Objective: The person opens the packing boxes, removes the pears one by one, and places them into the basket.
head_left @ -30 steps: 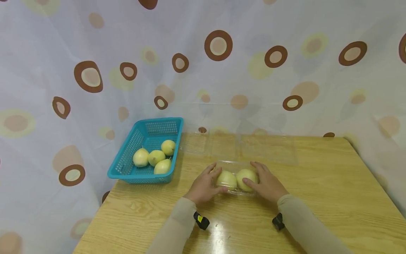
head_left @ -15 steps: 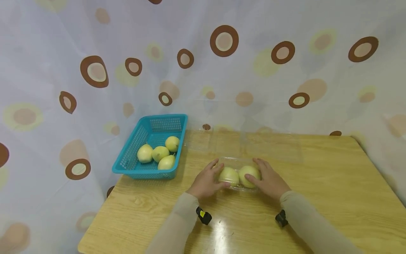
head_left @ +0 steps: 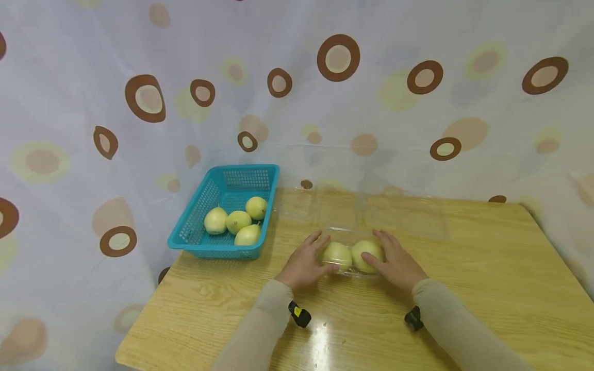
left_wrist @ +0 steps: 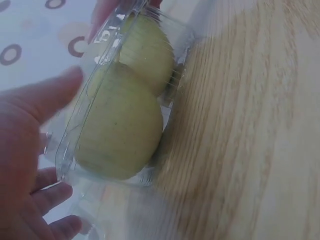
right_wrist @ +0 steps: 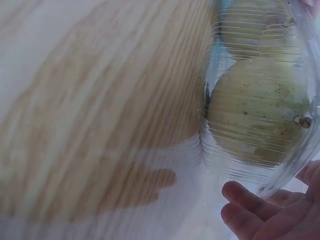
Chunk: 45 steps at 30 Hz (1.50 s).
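Observation:
On the wooden table, a clear plastic fruit box (head_left: 345, 232) holds two yellow-green pears, the left pear (head_left: 337, 253) beside the right pear (head_left: 363, 251). My left hand (head_left: 303, 264) grips the left end of the box, thumb along the near rim and fingers round the far side. At the opposite end, my right hand (head_left: 400, 263) holds the box, its thumb lying over the right pear. The left wrist view shows the thumb at the box's rim (left_wrist: 82, 122) and fingertips around its end. In the right wrist view, fingers (right_wrist: 245, 197) reach the ribbed end wall.
A blue plastic basket (head_left: 192, 245) with several pears (head_left: 238, 221) stands at the back left. Behind the held box, more clear plastic boxes (head_left: 403, 211) lie along the table's back edge. A curtain (head_left: 297, 103) with brown circles hangs behind the table (head_left: 487, 288).
The head view has shifted slightly, so the whole scene sits a little higher and farther right. Both hands keep their places on the box, and the pears stay inside.

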Each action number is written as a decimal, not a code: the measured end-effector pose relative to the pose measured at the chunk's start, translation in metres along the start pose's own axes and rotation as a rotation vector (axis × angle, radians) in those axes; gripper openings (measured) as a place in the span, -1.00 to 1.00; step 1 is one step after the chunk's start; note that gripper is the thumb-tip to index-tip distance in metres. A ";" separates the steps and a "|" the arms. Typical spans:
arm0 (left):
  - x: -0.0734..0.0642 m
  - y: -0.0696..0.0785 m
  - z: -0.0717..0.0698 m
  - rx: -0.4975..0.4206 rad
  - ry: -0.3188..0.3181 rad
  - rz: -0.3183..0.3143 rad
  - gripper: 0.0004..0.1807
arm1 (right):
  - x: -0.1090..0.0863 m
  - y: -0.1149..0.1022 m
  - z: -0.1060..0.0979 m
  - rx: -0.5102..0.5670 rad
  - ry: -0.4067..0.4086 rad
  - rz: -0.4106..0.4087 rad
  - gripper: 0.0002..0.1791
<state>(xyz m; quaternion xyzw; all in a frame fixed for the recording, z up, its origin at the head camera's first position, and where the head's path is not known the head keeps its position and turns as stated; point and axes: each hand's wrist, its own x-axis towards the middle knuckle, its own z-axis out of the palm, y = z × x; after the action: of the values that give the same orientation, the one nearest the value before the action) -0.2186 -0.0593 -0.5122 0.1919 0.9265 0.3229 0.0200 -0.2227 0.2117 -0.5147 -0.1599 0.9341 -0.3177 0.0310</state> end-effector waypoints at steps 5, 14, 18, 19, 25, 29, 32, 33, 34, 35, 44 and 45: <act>-0.011 -0.010 -0.003 -0.089 0.098 0.019 -0.18 | -0.010 0.004 -0.009 0.004 0.003 -0.020 -0.07; -0.029 -0.015 -0.009 -0.320 0.045 -0.074 -0.37 | -0.026 0.018 -0.033 -0.086 0.144 -0.179 -0.35; -0.034 -0.011 -0.006 -0.456 -0.032 -0.156 -0.54 | -0.031 0.026 -0.037 -0.135 0.189 -0.308 -0.60; -0.035 -0.010 -0.004 -0.498 -0.050 -0.186 -0.58 | -0.032 0.027 -0.038 -0.155 0.199 -0.348 -0.65; -0.038 0.006 0.014 -0.834 -0.203 -0.351 -0.75 | -0.033 0.034 -0.034 -0.247 0.244 -0.523 -0.74; -0.036 0.023 0.032 -1.038 -0.256 -0.386 -0.71 | -0.031 0.033 -0.031 -0.247 0.249 -0.593 -0.76; -0.030 0.036 0.047 -1.164 -0.260 -0.387 -0.69 | -0.031 0.032 -0.030 -0.242 0.243 -0.625 -0.77; -0.028 0.039 0.052 -1.198 -0.258 -0.389 -0.68 | -0.031 0.032 -0.030 -0.241 0.239 -0.632 -0.77; -0.026 0.042 0.057 -1.236 -0.258 -0.398 -0.68 | -0.031 0.032 -0.030 -0.237 0.236 -0.639 -0.77; -0.024 0.045 0.061 -1.268 -0.255 -0.410 -0.68 | -0.031 0.032 -0.030 -0.231 0.232 -0.645 -0.77; -0.018 0.053 0.077 -1.405 -0.169 -0.480 -0.71 | -0.030 0.025 -0.026 -0.197 0.227 -0.676 -0.76; -0.018 0.053 0.078 -1.411 -0.159 -0.480 -0.71 | -0.030 0.024 -0.026 -0.197 0.231 -0.681 -0.75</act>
<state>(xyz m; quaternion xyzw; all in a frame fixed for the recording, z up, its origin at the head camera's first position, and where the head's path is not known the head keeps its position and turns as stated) -0.1715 0.0185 -0.5433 -0.0513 0.5114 0.8125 0.2752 -0.2052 0.2549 -0.5097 -0.4266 0.8509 -0.2343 -0.1975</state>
